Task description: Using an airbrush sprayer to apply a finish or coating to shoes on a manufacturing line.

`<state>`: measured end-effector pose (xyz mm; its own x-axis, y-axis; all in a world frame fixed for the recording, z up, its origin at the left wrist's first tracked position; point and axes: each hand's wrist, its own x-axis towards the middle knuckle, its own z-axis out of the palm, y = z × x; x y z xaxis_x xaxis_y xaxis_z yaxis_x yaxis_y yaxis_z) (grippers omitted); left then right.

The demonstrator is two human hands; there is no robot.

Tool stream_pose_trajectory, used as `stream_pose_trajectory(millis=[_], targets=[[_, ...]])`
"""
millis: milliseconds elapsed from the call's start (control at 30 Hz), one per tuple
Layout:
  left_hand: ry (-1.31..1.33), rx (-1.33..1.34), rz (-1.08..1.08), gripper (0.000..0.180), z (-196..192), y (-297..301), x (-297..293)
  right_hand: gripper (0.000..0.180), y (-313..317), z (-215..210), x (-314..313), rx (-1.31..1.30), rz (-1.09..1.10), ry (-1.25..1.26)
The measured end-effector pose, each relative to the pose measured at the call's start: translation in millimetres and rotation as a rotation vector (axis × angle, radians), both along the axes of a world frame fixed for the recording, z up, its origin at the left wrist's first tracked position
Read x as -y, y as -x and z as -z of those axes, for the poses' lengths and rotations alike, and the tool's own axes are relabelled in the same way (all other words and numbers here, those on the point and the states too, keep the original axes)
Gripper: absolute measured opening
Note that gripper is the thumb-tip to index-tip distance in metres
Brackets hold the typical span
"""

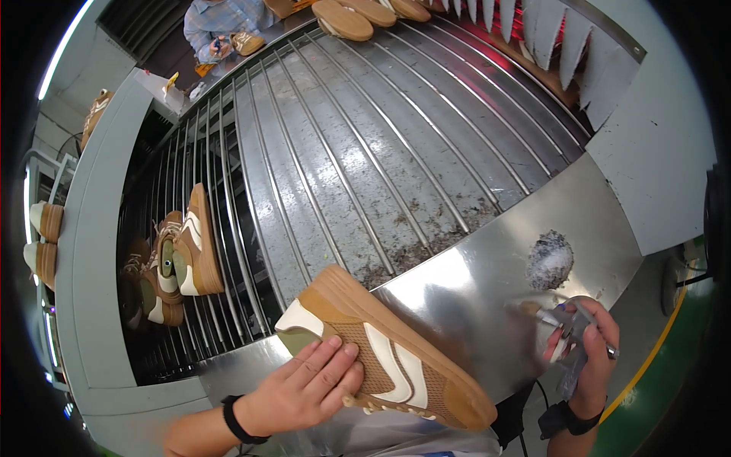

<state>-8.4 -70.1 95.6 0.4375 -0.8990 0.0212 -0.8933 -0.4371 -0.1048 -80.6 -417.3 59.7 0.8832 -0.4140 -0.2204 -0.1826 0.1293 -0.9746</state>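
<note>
A tan and brown sneaker (396,354) with cream stripes, an olive heel and a gum sole lies tilted on its side in front of me, sole facing away. My left hand (308,385) holds it, fingers laid over its heel and side; the thumb is hidden. At the right, my right hand (590,354) is closed around a small brush (539,313) with light bristles pointing left. A clear plastic container (575,369) is in the same hand, its shape partly hidden by the fingers. Just beyond the brush, a whitish, grey-edged patch of residue (550,260) marks the metal ledge.
A conveyor of metal rods (335,145) runs beyond the metal ledge (457,286). Brown sneakers (194,251) stand on its left part, more shoes (343,19) at the far end. A slitted curtain (544,34) hangs at the upper right. Another person (225,27) handles a shoe far off.
</note>
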Motion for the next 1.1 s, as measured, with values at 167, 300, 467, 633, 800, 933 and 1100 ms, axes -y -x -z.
stream_pose_trajectory(millis=[167, 300, 467, 633, 800, 933, 1100], targets=[[0.100, -0.050, -0.118, 0.022, 3.1, 9.9, 1.1, 0.053, -33.9, -29.0, -44.6, 0.001, -0.410, -0.171], [0.106, -0.050, -0.103, 0.023, 10.1, 5.9, -5.6, 0.053, -62.8, -38.1, -74.9, -0.014, -0.600, -0.115], [0.126, -0.113, -0.099, 0.022, 4.6, 2.6, -7.3, 0.051, -77.4, -48.8, -96.3, 0.023, -0.652, -0.055], [0.139, -0.128, -0.080, 0.022, -4.1, -4.0, 0.2, 0.053, -90.9, -59.4, -110.7, -0.008, -0.644, -0.028], [0.203, -0.191, -0.085, 0.026, 0.5, -6.2, -1.7, 0.048, -118.0, -61.5, -134.1, 0.042, -0.745, 0.017], [0.409, -0.063, -0.135, 0.029, 18.4, -1.4, -2.9, 0.043, -128.2, -62.9, -142.9, 0.028, -0.792, 0.080], [0.162, -0.193, -0.039, 0.030, -11.4, -12.1, -5.3, 0.039, -140.4, -66.1, -153.0, 0.081, -0.829, 0.168]])
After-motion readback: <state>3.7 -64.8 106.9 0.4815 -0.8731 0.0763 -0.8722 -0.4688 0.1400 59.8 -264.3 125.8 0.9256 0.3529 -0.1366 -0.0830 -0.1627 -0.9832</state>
